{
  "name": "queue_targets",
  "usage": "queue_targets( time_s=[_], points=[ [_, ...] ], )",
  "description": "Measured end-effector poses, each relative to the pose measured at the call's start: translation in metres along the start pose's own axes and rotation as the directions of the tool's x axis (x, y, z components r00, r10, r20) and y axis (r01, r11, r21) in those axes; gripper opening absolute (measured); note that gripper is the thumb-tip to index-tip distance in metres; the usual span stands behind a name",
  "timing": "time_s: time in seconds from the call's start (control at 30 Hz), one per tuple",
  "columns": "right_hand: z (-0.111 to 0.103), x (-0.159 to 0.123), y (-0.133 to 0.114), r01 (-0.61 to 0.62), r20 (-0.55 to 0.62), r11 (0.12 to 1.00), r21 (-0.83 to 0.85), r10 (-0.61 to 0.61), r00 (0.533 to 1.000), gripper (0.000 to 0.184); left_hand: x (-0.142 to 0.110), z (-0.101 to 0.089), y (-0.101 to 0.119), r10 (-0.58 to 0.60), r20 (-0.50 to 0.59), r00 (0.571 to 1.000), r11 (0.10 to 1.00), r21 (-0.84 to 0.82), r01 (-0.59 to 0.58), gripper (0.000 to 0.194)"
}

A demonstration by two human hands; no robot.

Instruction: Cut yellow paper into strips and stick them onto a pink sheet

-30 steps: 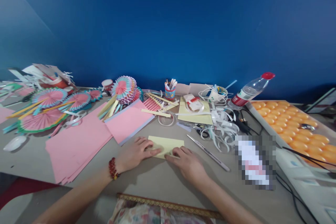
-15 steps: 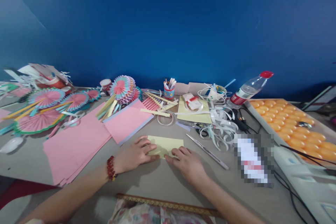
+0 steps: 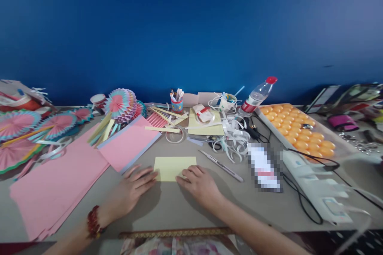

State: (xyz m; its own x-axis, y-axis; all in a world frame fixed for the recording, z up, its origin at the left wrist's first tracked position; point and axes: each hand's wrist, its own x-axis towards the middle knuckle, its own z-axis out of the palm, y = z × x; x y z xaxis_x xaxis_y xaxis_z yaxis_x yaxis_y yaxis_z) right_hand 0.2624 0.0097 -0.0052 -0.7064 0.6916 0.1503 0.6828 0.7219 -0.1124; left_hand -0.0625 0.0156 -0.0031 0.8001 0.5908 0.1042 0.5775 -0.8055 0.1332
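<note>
A pale yellow rectangle of paper [image 3: 173,166] lies flat on the grey table in front of me. My left hand [image 3: 131,187], with a red beaded bracelet [image 3: 93,222] at the wrist, reaches the paper's left edge with its fingers stretched out. My right hand [image 3: 200,183] rests its fingertips on the lower right part of the sheet, fingers extended. Neither hand grips anything. To the right of the paper lies a slim silver craft knife [image 3: 221,165]. Pink card edged in lilac [image 3: 128,143] lies beyond my left hand.
Pink paper sheets [image 3: 60,179] and folded paper fans [image 3: 60,123] cover the left. Behind stand a pen cup [image 3: 176,104] and a tilted bottle [image 3: 257,97]. Curled white strips [image 3: 231,139], a tray of orange balls [image 3: 299,129], a power strip [image 3: 320,191] and cables occupy the right.
My left hand has slid left off the middle of the yellow paper to its edge, uncovering more of it. My right hand stays on the sheet. The view has turned right.
</note>
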Motion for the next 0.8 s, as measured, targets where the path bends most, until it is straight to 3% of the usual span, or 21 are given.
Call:
queue_targets(
  time_s=[0.17, 0.37, 0.63, 0.8],
  points=[
    [-0.001, 0.003, -0.002, 0.006, -0.017, 1.000, -0.023, -0.007, 1.000, 0.022, 0.019, -0.005, 0.017, -0.074, -0.115, 0.991, 0.997, -0.038, 0.071, 0.041],
    [-0.002, 0.005, -0.002, 0.014, -0.018, 1.000, -0.004, -0.014, 1.000, 0.009, 0.054, 0.002, 0.060, 0.042, 0.019, 0.999, 0.999, -0.020, -0.041, 0.068],
    [-0.002, 0.005, -0.003, 0.011, -0.004, 1.000, -0.010, -0.011, 1.000, 0.015, 0.046, 0.019, 0.069, 0.002, 0.016, 1.000, 0.999, -0.038, -0.001, 0.090],
    [-0.005, 0.005, -0.005, -0.006, -0.005, 1.000, -0.017, 0.006, 1.000, 0.021, 0.038, 0.019, 0.070, -0.047, 0.007, 0.999, 0.999, 0.006, 0.047, 0.088]
  ],
)
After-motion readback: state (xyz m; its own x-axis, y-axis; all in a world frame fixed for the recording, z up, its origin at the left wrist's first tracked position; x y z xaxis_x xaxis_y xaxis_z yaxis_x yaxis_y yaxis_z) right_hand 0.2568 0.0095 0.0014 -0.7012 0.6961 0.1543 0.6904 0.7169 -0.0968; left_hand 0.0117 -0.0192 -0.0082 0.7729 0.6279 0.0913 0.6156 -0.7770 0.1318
